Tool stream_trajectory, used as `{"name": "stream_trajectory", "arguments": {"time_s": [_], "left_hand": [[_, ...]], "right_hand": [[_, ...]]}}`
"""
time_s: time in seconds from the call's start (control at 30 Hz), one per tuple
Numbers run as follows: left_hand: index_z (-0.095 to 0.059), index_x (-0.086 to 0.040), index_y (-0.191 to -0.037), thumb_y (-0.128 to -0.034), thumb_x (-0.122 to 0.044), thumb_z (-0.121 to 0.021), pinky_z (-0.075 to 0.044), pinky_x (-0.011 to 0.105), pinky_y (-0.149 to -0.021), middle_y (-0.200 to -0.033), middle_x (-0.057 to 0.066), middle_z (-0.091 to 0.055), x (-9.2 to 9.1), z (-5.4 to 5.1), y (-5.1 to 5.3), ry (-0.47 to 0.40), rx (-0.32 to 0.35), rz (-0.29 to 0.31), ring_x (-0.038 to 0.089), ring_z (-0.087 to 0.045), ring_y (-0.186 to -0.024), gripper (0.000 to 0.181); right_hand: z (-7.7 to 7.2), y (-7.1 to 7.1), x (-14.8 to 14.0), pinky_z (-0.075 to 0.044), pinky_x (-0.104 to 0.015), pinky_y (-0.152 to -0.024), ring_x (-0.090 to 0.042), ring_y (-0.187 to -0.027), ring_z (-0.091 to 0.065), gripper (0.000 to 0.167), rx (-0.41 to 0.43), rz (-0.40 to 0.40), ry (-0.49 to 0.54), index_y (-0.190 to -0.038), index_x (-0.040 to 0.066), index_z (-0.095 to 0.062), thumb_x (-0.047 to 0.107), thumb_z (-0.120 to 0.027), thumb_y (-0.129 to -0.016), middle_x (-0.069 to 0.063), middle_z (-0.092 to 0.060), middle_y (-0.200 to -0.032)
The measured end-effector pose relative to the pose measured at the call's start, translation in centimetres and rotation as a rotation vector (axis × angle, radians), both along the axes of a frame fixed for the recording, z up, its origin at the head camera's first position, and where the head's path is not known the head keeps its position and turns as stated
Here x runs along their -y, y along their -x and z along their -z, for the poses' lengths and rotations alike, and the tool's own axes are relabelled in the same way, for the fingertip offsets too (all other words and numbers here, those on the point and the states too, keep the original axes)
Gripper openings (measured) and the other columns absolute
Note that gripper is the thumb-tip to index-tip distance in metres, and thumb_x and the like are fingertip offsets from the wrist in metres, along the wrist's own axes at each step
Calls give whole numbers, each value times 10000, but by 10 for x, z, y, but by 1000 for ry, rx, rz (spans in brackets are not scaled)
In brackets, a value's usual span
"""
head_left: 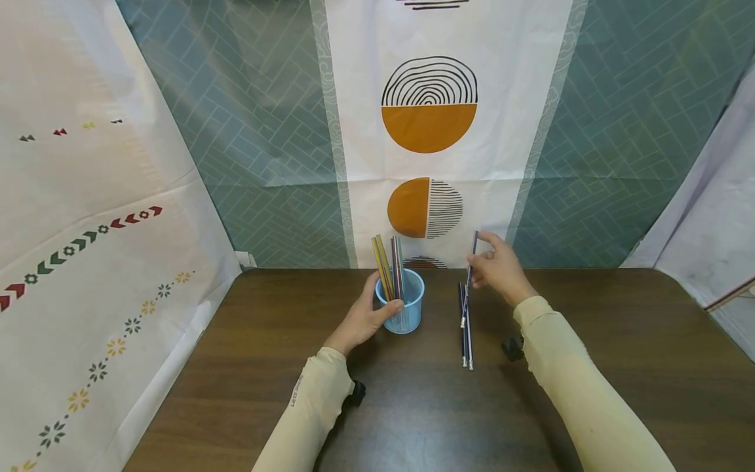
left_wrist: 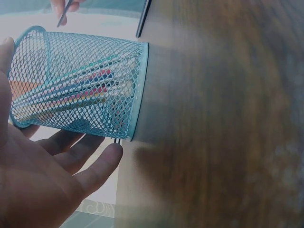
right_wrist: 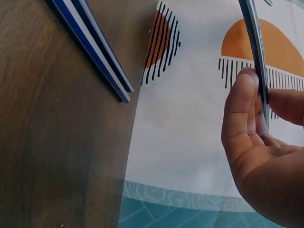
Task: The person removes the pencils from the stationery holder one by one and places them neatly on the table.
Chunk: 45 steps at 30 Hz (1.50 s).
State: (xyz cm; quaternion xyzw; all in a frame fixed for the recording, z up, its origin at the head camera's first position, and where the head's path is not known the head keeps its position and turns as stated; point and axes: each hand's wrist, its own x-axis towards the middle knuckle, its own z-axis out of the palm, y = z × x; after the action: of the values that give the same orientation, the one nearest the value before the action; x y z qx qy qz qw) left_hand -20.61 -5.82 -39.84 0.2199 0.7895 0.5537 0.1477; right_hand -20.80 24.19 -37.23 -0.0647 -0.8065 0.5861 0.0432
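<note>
A light blue mesh cup stands on the table with several pencils leaning in it. My left hand is round the cup's left side, thumb across its front; in the left wrist view the fingers lie along the mesh. My right hand pinches a dark pencil above the table, right of the cup; the right wrist view shows this pencil between thumb and fingers of the hand. Below it, dark pencils lie on the table.
The brown wooden table ends at a patterned cloth backdrop behind the cup. White cloths hang at the left and right. A small black object is by the right wrist.
</note>
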Motion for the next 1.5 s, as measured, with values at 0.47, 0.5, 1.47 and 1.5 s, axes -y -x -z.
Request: {"name": "stream_trajectory", "arguments": {"time_s": [0.47,0.5,1.47,1.5], "left_hand": [[-192,-184,-1601,-988,-288,-660,-272,590,-1127,-1530,188,-389,1,4,2,-19,-27,23,373,-371,-1397,779],[-190,-184,-1601,-987,-290,-661,-269,593,-1128,-1532,189,-385,1,4,2,-18,-25,22,375,-368,-1399,781],[-187,-182,-1601,-986,-285,-661,-244,611,-1134,-1555,188,-356,0,2,1,-12,-14,10,385,-338,-1417,783],[-189,-182,-1600,-985,-289,-664,-245,614,-1132,-1553,187,-358,0,2,1,-13,-15,9,385,-340,-1416,784]], "right_hand": [[10,-3,-11,-555,-342,-571,-264,-630,-621,668,40,-4,-75,-1585,39,-230,77,-584,-1020,-154,-616,-819],[11,-4,-12,-552,-341,-566,-269,-629,-621,672,42,-5,-75,-1585,35,-227,70,-585,-1018,-153,-616,-815],[43,-18,-21,-551,-324,-544,-192,-580,-604,685,164,-81,-46,-1546,-46,-183,0,-577,-987,-171,-643,-862],[44,-18,-21,-552,-325,-543,-191,-578,-604,690,172,-83,-47,-1548,-46,-178,1,-577,-987,-170,-642,-864]]}}
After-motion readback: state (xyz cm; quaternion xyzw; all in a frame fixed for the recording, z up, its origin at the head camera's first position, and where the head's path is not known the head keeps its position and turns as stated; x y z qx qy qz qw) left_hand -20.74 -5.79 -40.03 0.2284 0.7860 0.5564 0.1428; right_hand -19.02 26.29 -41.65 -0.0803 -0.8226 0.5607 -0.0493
